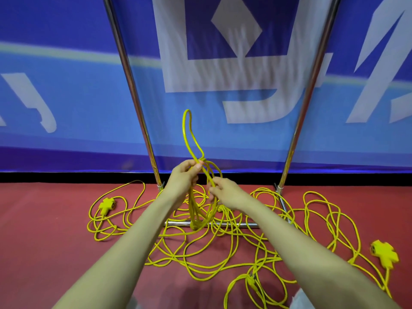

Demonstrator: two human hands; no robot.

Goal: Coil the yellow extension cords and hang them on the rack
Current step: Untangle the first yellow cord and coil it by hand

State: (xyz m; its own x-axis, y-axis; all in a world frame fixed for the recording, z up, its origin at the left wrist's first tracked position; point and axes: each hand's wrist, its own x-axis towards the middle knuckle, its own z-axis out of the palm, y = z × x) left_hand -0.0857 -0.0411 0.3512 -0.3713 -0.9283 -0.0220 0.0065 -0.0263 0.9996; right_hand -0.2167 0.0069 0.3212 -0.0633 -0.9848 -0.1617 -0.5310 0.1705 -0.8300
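Note:
My left hand [186, 175] grips a small coil of yellow extension cord [201, 210] at its top, and one loop [186, 130] sticks up above the fist. My right hand [225, 192] pinches a strand on the coil's right side. The coil hangs down in front of the rack's bottom bar [231, 224]. More yellow cord [200, 259] lies tangled on the red floor below. The metal rack's two uprights [131, 90] [310, 92] rise on either side of my hands.
Yellow multi-socket ends lie on the floor at the left [107, 205] and the right [384, 254], and a plug [250, 281] lies near the front. A blue banner [66, 97] stands behind the rack.

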